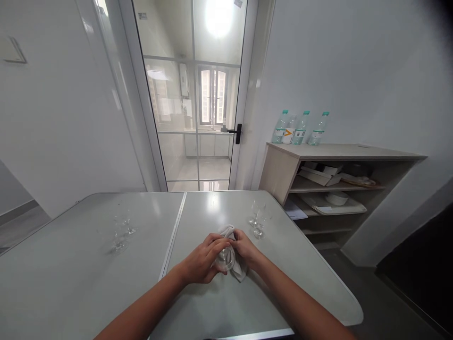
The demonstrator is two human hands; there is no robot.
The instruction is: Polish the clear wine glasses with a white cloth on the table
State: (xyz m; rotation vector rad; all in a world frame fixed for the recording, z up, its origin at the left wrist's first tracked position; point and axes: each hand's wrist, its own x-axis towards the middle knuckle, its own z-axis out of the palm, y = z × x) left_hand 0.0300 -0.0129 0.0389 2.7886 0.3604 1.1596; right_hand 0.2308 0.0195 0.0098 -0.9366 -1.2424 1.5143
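Over the table, my left hand (pixel 208 257) is wrapped round a clear stemmed glass (pixel 225 259), whose round foot seems to face me. My right hand (pixel 245 246) grips a pale cloth (pixel 239 271) against the far side of that glass. Part of the cloth bunches up above the fingers and part hangs down below them. The glass's bowl is hidden by the cloth and my fingers. To the right of my hands, two clear stemmed glasses stand upright, a farther glass (pixel 254 221) and a nearer glass (pixel 258 233).
More clear glasses (pixel 119 245) stand on the left half of the grey table (pixel 198 307), which has a metal seam. Several plastic bottles (pixel 300 130) top a wooden shelf unit (pixel 279 170) holding boxes and a bowl (pixel 336 198). Behind the table is a glass door (pixel 194 156).
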